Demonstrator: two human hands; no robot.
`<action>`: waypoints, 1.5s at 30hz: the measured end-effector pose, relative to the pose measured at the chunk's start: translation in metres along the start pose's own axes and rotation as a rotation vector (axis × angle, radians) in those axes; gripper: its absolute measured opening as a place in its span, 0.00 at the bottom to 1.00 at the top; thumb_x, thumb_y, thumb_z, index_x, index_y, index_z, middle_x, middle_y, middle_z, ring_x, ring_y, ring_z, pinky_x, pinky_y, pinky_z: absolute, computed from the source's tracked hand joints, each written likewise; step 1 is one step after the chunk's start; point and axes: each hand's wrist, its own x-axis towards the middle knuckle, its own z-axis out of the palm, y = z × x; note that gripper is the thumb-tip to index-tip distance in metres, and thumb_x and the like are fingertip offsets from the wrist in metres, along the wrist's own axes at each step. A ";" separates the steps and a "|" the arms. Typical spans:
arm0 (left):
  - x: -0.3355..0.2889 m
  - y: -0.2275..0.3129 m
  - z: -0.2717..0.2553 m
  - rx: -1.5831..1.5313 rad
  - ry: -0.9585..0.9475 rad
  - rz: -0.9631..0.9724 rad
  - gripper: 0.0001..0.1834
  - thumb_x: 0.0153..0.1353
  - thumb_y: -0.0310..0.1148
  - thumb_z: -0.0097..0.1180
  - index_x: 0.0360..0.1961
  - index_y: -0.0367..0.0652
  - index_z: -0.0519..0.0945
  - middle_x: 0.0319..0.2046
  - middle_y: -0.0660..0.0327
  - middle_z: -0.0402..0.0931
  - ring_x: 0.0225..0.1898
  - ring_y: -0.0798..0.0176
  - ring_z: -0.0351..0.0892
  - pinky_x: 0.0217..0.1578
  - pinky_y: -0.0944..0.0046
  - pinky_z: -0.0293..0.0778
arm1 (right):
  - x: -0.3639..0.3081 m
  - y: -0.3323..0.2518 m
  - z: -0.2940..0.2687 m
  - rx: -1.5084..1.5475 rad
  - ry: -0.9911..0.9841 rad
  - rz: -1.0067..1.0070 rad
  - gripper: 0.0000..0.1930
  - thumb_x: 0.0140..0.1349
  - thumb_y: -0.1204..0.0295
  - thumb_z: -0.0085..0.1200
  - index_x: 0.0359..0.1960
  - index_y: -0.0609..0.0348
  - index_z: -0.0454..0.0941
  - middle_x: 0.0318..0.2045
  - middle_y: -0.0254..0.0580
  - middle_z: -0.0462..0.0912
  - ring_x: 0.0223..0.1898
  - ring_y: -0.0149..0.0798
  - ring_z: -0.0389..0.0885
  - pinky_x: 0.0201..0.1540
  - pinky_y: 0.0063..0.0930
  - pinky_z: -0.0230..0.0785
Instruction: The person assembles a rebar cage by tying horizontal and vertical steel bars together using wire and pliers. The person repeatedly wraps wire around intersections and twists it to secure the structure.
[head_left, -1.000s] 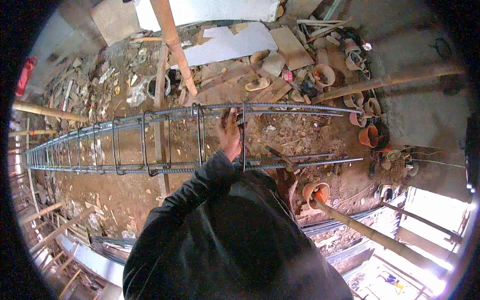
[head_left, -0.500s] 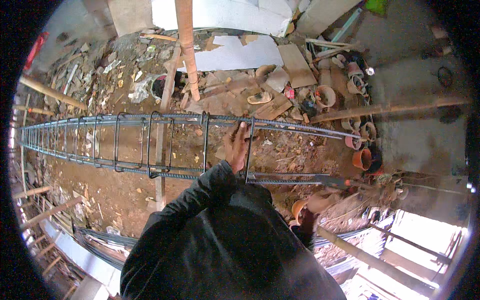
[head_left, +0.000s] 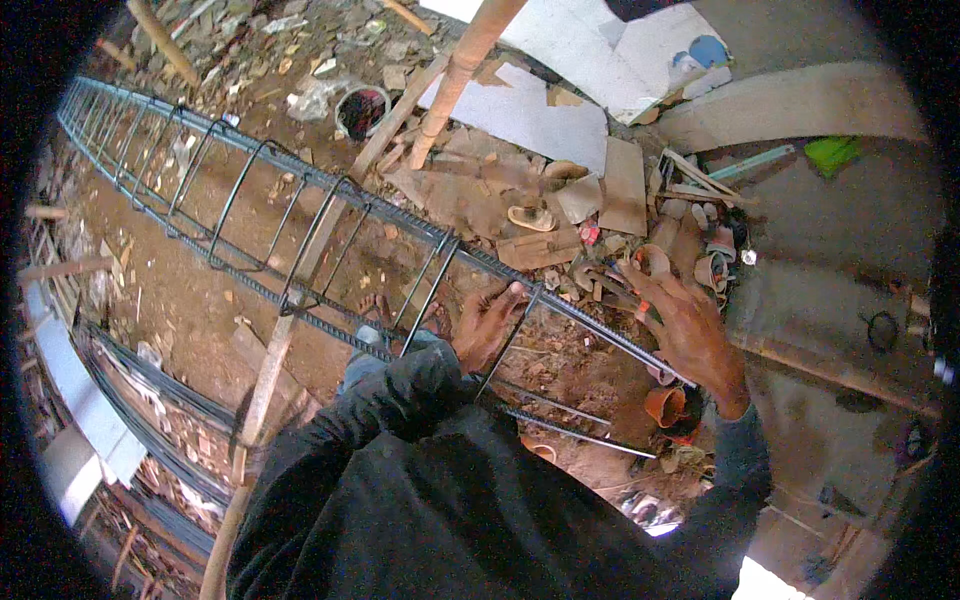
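A long cage of ribbed steel bars [head_left: 400,215] with square wire stirrups runs from the far left toward the right. My left hand [head_left: 485,325] is closed at the stirrup [head_left: 508,345] closest to the cage's right end, its fingertips up by the top bar. Farther right, my right hand [head_left: 690,330] is closed round dark metal pincers [head_left: 612,283] with orange on the handle. Their head points left, just beyond the top bar and apart from the stirrup. The right palm hides part of the handles.
A wooden beam [head_left: 300,270] passes under the cage, and a bamboo pole [head_left: 460,75] slants down behind it. Rubble, a sandal [head_left: 530,218], boards and orange pots [head_left: 665,405] lie about. A bundle of dark rods [head_left: 150,400] is at lower left.
The view has turned, so the cage now slants down to the right. My right hand has come up from the lower bar's end to beyond the top bar, with the pincers. My left hand stays by the stirrup.
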 end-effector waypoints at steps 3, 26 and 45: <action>-0.001 -0.003 -0.003 0.000 -0.011 -0.050 0.17 0.74 0.39 0.59 0.54 0.37 0.81 0.48 0.62 0.83 0.50 0.67 0.80 0.53 0.63 0.76 | 0.041 0.010 -0.015 -0.335 -0.054 -0.181 0.29 0.69 0.62 0.59 0.72 0.41 0.71 0.61 0.48 0.77 0.53 0.54 0.79 0.56 0.49 0.68; -0.002 0.010 0.005 0.120 -0.076 -0.011 0.21 0.73 0.45 0.59 0.53 0.36 0.82 0.44 0.66 0.81 0.47 0.72 0.77 0.48 0.72 0.73 | 0.132 -0.014 -0.035 -0.604 -0.508 -0.411 0.24 0.62 0.69 0.62 0.62 0.40 0.79 0.50 0.46 0.82 0.45 0.46 0.83 0.47 0.45 0.73; 0.001 -0.001 -0.002 0.310 -0.084 0.054 0.22 0.76 0.42 0.55 0.58 0.32 0.80 0.47 0.58 0.83 0.50 0.66 0.74 0.55 0.60 0.72 | 0.130 0.014 -0.031 -0.735 -0.038 -0.657 0.30 0.52 0.60 0.70 0.57 0.51 0.76 0.44 0.41 0.80 0.50 0.46 0.80 0.54 0.49 0.71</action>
